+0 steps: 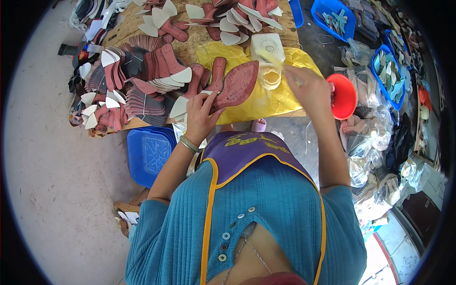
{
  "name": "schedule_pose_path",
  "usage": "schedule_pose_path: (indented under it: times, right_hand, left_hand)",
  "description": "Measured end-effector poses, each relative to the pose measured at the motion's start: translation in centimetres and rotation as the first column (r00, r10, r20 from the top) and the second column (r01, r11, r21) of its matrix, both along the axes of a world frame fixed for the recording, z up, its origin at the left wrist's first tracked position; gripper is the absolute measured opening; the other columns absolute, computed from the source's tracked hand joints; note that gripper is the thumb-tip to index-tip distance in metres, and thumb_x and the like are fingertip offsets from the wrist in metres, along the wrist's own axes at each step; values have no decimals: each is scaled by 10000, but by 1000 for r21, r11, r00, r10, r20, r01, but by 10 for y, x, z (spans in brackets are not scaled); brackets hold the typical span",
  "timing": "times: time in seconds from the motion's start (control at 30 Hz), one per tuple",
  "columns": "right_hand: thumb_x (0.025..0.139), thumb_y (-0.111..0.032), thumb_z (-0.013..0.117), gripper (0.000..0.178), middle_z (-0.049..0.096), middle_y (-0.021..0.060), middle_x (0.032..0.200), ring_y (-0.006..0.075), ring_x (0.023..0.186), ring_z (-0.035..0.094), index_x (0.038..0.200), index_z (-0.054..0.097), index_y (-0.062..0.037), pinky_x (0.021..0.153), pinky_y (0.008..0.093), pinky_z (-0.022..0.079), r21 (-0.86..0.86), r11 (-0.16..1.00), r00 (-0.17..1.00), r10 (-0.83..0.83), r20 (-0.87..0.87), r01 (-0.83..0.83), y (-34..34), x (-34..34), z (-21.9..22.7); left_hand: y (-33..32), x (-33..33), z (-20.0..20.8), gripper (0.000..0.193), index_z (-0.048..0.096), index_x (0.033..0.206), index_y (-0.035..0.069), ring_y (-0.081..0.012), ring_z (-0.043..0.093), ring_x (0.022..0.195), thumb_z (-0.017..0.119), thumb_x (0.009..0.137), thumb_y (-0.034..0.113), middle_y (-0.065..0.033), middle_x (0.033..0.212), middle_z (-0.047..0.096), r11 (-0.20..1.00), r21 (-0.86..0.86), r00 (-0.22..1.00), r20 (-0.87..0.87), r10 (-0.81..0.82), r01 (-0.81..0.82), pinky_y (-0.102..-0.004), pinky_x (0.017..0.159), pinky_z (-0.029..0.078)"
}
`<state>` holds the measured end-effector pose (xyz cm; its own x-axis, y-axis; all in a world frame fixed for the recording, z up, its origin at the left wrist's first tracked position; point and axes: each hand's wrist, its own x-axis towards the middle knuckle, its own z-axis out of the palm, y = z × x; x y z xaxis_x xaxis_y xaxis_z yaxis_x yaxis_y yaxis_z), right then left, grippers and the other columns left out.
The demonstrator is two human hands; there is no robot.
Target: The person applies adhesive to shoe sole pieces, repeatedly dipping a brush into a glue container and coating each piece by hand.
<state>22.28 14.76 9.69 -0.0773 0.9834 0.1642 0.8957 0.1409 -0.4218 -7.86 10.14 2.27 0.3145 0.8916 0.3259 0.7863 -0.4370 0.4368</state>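
Observation:
My left hand (pixel 202 113) pinches the narrow end of a dark red shoe piece (pixel 239 84), leaf-shaped with a crackled texture, above the table's near edge. In my right hand (pixel 308 90) is a pale yellow brush (pixel 270 58), smeared by motion, so its tip is hard to make out. The brush passes over a white plastic container (pixel 267 42). Just below it is a round opening holding a cream-coloured substance (pixel 271 78). Beside my left hand lie red shoe pieces with white tips (pixel 180 107).
A yellow plastic sheet (pixel 232 111) covers part of the wooden table (pixel 126 23). Stacks of red and grey shoe pieces (pixel 147 107) crowd its left side. A red bowl (pixel 345 96) sits right of my right forearm. Blue trays (pixel 151 154) stand below the table's edge.

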Motion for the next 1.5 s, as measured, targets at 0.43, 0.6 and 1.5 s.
schedule_pose_path:
  times: [0.43, 0.6, 1.5]
  right_hand:
    - [833, -248, 635, 190, 690, 118, 865, 281, 790, 670, 949, 714, -121, 693, 355, 519, -119, 992, 992, -47, -117, 33, 25, 22, -31]
    - [846, -224, 659, 228, 691, 153, 886, 226, 808, 682, 1012, 697, -73, 731, 287, 504, -200, 971, 933, -188, -306, 130, 18, 11, -31]
    - [864, -83, 647, 247, 700, 102, 939, 96, 834, 616, 1087, 662, 22, 752, 240, 480, -306, 855, 808, -505, -303, 420, 24, -28, -31]
  left_hand:
    - [18, -11, -3, 702, 449, 1316, 46, -241, 511, 939, 780, 701, 112, -114, 1036, 527, 987, -106, 947, 283, 150, -124, -354, 808, 429]
    - [71, -27, -2, 560, 313, 1326, 25, -148, 543, 968, 635, 883, 140, -91, 1088, 557, 804, -594, 288, 766, 574, -23, -265, 876, 442]
    - [367, -91, -171, 209, 453, 1133, 36, -307, 563, 1025, 428, 933, -20, -106, 1126, 526, 654, -754, -672, 456, 584, 56, -528, 1003, 407]
